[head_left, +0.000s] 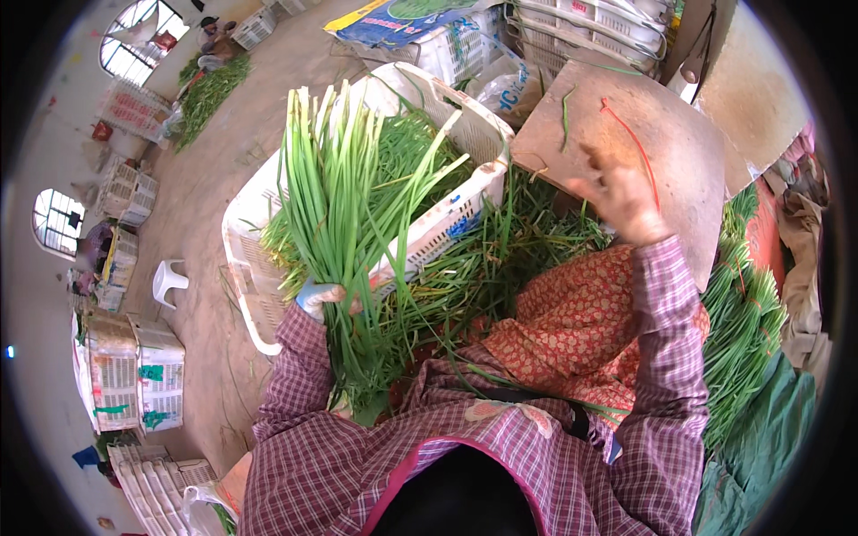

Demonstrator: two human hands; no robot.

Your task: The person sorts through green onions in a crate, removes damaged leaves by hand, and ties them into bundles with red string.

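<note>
A bunch of long green chives with pale stem ends stands upright in my left hand. The fingers are closed around it, and its leaf tips hang toward my lap. Part of that hand looks covered in white and blue. My right hand is raised over a flat brown board, blurred by motion, with its fingers apart and nothing visible in them. A thin red tie passes over the board beside this hand. Behind the bunch, a white plastic crate holds more chives.
Loose chives are heaped between the crate and my patterned red apron. More bundles lie at my right, near a green sheet. Stacked crates and a white stool stand left. Another person sits far back.
</note>
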